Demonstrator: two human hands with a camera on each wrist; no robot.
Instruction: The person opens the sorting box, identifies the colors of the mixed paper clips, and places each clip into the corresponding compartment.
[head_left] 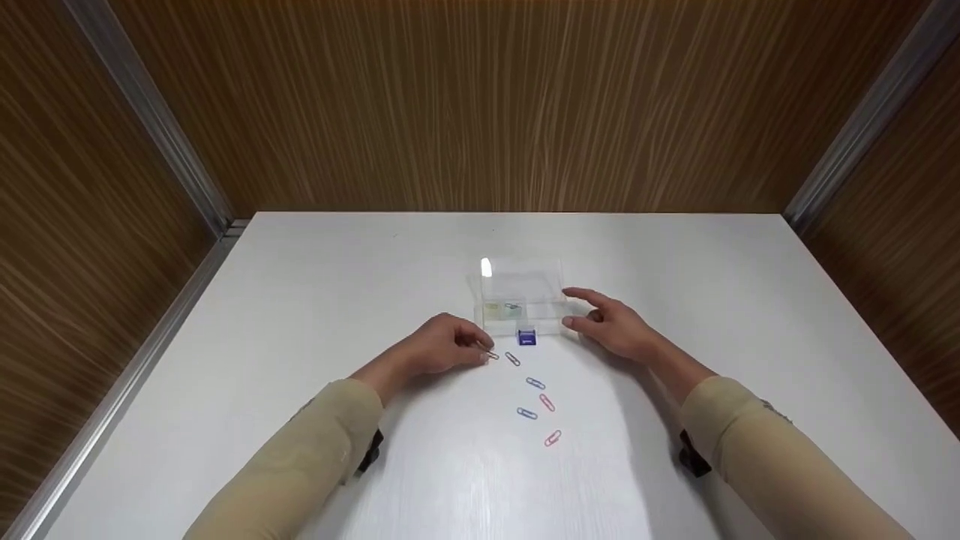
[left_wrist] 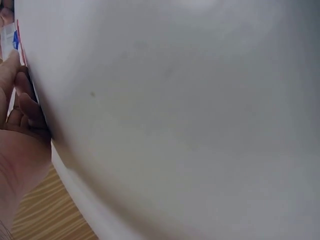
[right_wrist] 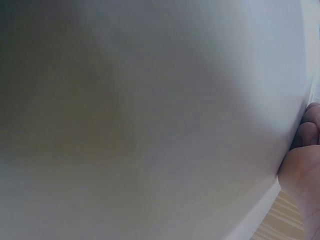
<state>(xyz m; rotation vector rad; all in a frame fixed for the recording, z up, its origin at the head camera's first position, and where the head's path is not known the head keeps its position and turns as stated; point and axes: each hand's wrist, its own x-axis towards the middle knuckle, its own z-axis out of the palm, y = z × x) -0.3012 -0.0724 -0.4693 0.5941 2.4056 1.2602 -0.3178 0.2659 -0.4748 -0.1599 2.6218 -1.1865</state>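
Near the middle of the head view, on the white tabletop [head_left: 300, 315], stands a clear plastic box [head_left: 523, 300] with its lid tipped up behind it; pale yellow and green bits show inside its left part, too small to tell apart. Just in front of the box, touching or nearly touching its front wall, sits a small blue block [head_left: 526, 338].

Left of centre, the left hand [head_left: 439, 349] rests on the tabletop with its fingers curled, its grip pinched on a reddish paper clip [head_left: 490, 354] that pokes out to the right from the fingertips. Just right of that lies a darker clip [head_left: 512, 359], free on the surface.

Right of centre, the right hand [head_left: 611, 326] hovers or rests beside the right end of the box, fingers loosely spread and the grip apart, holding nothing; whether a fingertip touches the box I cannot tell.

Lower in the frame, between the two tan sleeves, four more clips lie scattered: a blue clip [head_left: 535, 383], a red clip [head_left: 547, 403], a second blue clip [head_left: 526, 413] and a pink clip [head_left: 553, 438], each apart from the others. Nothing lies between the pinched clip and the box except the blue block off to the right.

Brown wood-grain walls with metal corner strips [head_left: 150, 112] enclose the tabletop. Both wrist views show mostly blurred white surface, with the fingers [left_wrist: 25, 107] at the left edge of one and the heel of the hand at the right edge of the other.
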